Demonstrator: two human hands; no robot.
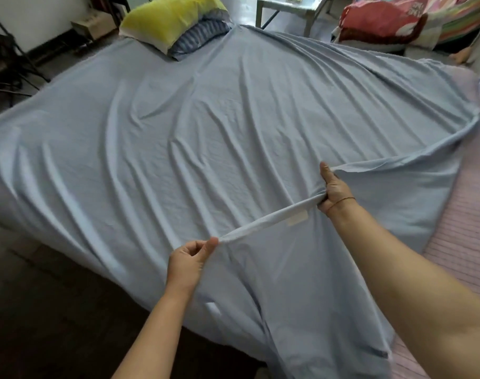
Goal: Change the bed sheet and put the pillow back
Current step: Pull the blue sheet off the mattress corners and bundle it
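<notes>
While the pale blue sheet lies spread and creased over most of the bed, it falls short of the right edge, where the pink mattress pad shows bare. You hold a taut length of the sheet's hem between both hands, close to the bed's near edge. Your left hand pinches the hem between thumb and fingertips, forearm angled up from below. Your right hand, arm extended further, grips the bunched hem with fingers curled round it, thumb pointing away. The yellow-green pillow sits at the far left corner, atop striped bedding. A metal table stands beyond the far edge.
</notes>
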